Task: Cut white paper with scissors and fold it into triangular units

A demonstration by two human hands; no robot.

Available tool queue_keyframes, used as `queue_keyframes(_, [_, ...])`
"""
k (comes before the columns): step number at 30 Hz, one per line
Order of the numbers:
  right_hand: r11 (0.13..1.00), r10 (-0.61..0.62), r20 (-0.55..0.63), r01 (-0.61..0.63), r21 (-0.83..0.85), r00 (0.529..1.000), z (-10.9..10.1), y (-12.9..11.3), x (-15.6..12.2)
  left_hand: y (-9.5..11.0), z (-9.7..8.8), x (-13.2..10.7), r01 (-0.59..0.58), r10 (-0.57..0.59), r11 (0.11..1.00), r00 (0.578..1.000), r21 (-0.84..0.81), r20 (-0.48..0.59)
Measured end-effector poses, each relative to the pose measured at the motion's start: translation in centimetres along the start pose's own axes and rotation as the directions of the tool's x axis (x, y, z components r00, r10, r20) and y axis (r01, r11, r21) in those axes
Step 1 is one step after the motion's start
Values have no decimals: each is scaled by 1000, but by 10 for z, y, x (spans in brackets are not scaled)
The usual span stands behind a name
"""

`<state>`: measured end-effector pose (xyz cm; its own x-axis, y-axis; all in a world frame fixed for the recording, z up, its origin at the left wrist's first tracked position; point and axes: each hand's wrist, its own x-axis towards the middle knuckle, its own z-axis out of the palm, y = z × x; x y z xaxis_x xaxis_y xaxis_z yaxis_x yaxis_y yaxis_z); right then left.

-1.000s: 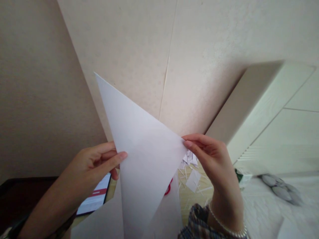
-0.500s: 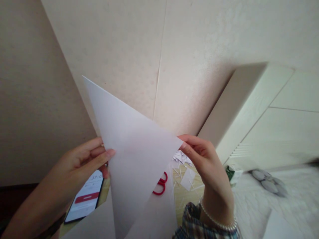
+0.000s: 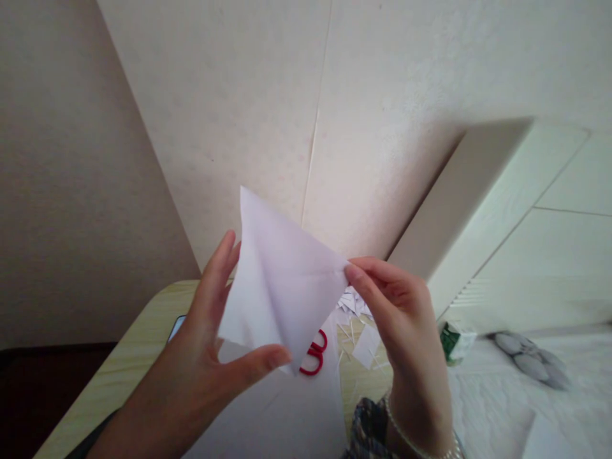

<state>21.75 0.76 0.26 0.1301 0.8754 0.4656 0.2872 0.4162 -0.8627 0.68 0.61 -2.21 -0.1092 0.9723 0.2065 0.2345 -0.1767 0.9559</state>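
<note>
A white sheet of paper point(image 3: 282, 280), folded into a smaller triangle, is held up in front of the wall. My left hand point(image 3: 210, 344) grips its lower left part, thumb under the bottom corner and fingers behind the sheet. My right hand point(image 3: 392, 306) pinches the paper's right corner between thumb and forefinger. A bracelet circles my right wrist.
Below lies a light wooden table point(image 3: 124, 357) with red scissors point(image 3: 313, 357), paper scraps point(image 3: 356, 319) and another white sheet point(image 3: 296, 414). A phone point(image 3: 174, 326) peeks out behind my left hand. A pale cabinet point(image 3: 502, 210) stands at right, with a bed point(image 3: 516, 395) below it.
The big triangle has been folded down into a smaller one. My left hand moved right, under the paper's lower corner. My right hand kept its pinch on the right corner.
</note>
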Motion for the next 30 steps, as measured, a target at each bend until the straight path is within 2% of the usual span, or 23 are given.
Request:
queue_keyframes(5, [998,-32,-3,32,-47,999,-14,4,2,11,-6,6,-30,38,991,998,127,-55])
queue_keyframes(8, [997,-15,-28,13,-71,999,-25,13,7,8,-10,18,102,-94,971,995,217,-45])
queue_keyframes(10, [997,1,-61,-6,-79,998,-32,21,13,8,-15,25,149,-149,963,989,225,-16])
queue_keyframes(14, [996,37,-137,-48,-77,990,-44,36,22,10,-28,32,217,-202,969,972,122,-121])
queue_keyframes(17, [995,74,-165,-84,-55,984,-49,41,24,10,-38,32,279,-285,959,944,-59,-167])
queue_keyframes(20, [995,87,-166,-94,-40,982,-51,42,25,3,-47,34,225,-272,943,945,-244,-182])
queue_keyframes(22, [995,83,-160,-90,-37,984,-52,42,25,-3,-51,36,179,-242,939,951,-293,-194])
queue_keyframes(26, [996,82,-142,-85,-18,987,-55,41,25,-11,-57,39,135,-194,940,967,-315,-165])
queue_keyframes(30, [996,86,-155,-79,50,984,-57,42,23,-17,-63,39,142,-184,931,978,-335,-96])
